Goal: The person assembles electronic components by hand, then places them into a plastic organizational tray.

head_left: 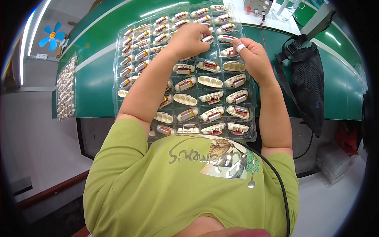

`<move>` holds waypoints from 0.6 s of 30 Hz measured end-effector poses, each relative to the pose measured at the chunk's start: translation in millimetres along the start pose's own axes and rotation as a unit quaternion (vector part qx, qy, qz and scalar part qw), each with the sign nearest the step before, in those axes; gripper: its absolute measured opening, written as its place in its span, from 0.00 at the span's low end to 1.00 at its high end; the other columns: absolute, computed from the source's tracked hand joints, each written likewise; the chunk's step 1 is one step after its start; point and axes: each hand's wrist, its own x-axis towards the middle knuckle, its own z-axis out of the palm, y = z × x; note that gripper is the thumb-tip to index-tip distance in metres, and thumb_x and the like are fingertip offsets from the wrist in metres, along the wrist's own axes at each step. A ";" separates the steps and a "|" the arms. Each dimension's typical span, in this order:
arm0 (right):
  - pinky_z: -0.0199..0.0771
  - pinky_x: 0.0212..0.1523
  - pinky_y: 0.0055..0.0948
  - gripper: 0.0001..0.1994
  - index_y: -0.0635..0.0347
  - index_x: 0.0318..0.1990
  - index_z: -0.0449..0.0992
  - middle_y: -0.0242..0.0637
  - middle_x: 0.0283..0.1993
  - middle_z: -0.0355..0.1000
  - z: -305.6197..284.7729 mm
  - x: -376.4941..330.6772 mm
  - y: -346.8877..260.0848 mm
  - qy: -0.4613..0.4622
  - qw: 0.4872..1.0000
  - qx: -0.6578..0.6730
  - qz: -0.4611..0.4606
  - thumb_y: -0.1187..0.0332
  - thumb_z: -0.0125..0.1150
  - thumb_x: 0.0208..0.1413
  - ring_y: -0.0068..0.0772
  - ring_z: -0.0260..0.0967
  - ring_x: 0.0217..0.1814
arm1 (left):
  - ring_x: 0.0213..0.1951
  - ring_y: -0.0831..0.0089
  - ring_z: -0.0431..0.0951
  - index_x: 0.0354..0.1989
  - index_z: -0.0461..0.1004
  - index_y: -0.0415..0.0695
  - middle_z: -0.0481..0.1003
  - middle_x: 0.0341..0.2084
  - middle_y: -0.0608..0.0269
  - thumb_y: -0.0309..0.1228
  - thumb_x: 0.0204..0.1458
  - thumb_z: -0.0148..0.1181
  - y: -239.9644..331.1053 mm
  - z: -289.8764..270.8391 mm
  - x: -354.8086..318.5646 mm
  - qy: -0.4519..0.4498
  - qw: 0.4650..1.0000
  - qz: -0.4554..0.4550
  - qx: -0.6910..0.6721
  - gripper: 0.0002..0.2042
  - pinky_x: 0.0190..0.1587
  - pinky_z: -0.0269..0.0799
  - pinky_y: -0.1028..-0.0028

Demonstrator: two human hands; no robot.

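A clear plastic tray (117, 85) with many cells lies in front of me, filled with cream oval shells, many with a silver battery and red parts. My left hand (190, 40) is over its far part, fingers and thumb closed around a cream shell with a silver battery (207, 38). Close by on the right, my right hand (253, 57) has thumb and forefinger pinched together, with a white cover (240, 47) on one finger. Its fingertips meet the right end of another battery-fitted shell (227, 38); whether they grip it is hidden.
The tray rests on a green table (94, 87). A second filled tray (66, 89) stands at the far left. On the right lies a black mesh bag (306, 85) with straps. A white box with terminals (257, 7) and a red wire is at the back, beside a clear container (285, 10).
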 end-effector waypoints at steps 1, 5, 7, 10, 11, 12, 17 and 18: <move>0.55 0.31 0.16 0.15 0.62 0.28 0.72 0.21 0.25 0.64 -1.7 0.2 0.4 -0.002 1.000 -0.001 0.001 0.62 0.51 0.63 0.12 0.54 0.28 | 0.38 0.64 0.77 0.43 0.77 0.44 0.76 0.34 0.56 0.28 0.40 0.61 -3.3 2.7 1.5 0.000 1.000 0.001 0.000 0.17 0.43 0.72 0.70; 0.57 0.28 0.20 0.14 0.62 0.32 0.78 0.23 0.21 0.64 -1.8 5.3 17.9 0.008 0.998 -0.025 -0.049 0.61 0.55 0.60 0.15 0.55 0.26 | 0.41 0.61 0.77 0.43 0.79 0.48 0.77 0.38 0.57 0.28 0.44 0.62 -1.4 2.9 2.6 0.015 0.998 0.050 0.032 0.15 0.45 0.72 0.68; 0.56 0.28 0.19 0.14 0.62 0.31 0.78 0.23 0.20 0.63 -1.2 3.0 14.5 0.009 0.999 -0.040 -0.033 0.61 0.55 0.60 0.15 0.55 0.25 | 0.40 0.60 0.77 0.43 0.79 0.48 0.77 0.38 0.58 0.28 0.45 0.62 -1.3 0.7 2.7 0.011 0.999 0.029 0.034 0.14 0.45 0.72 0.68; 0.57 0.27 0.19 0.13 0.62 0.30 0.79 0.23 0.20 0.63 0.8 0.7 12.1 0.012 0.999 -0.047 -0.023 0.62 0.56 0.60 0.14 0.55 0.25 | 0.41 0.60 0.78 0.42 0.80 0.54 0.78 0.39 0.61 0.34 0.45 0.63 -3.6 -0.2 2.6 0.009 0.998 -0.055 0.004 0.14 0.44 0.72 0.66; 0.57 0.27 0.20 0.13 0.62 0.31 0.79 0.23 0.20 0.64 0.3 1.2 12.6 0.018 0.999 -0.038 -0.028 0.62 0.57 0.59 0.14 0.56 0.25 | 0.37 0.63 0.78 0.42 0.80 0.52 0.77 0.38 0.62 0.35 0.47 0.63 1.5 0.8 -1.0 0.035 0.999 -0.035 -0.002 0.12 0.41 0.73 0.67; 0.57 0.27 0.20 0.13 0.62 0.31 0.79 0.23 0.20 0.64 0.1 1.9 12.6 0.018 0.999 -0.039 -0.028 0.62 0.57 0.59 0.14 0.56 0.25 | 0.33 0.65 0.78 0.42 0.79 0.49 0.77 0.37 0.63 0.37 0.50 0.63 7.5 1.4 -3.7 0.060 0.998 -0.014 -0.009 0.12 0.38 0.73 0.68; 0.60 0.23 0.25 0.12 0.63 0.31 0.78 0.28 0.20 0.68 8.4 -3.6 14.6 -0.003 0.996 -0.001 -0.086 0.63 0.56 0.60 0.16 0.60 0.25 | 0.24 0.81 0.69 0.43 0.75 0.38 0.71 0.27 0.67 0.48 0.59 0.52 46.0 1.8 -8.8 -0.030 0.778 -0.183 -0.600 0.22 0.27 0.68 0.81; 0.60 0.23 0.25 0.12 0.63 0.31 0.78 0.28 0.20 0.68 8.5 -5.0 11.4 -0.004 0.996 -0.002 -0.085 0.63 0.56 0.60 0.16 0.60 0.25 | 0.24 0.81 0.69 0.43 0.75 0.38 0.71 0.26 0.67 0.49 0.60 0.49 49.9 5.6 -8.6 -0.030 0.761 -0.213 -0.612 0.23 0.27 0.68 0.80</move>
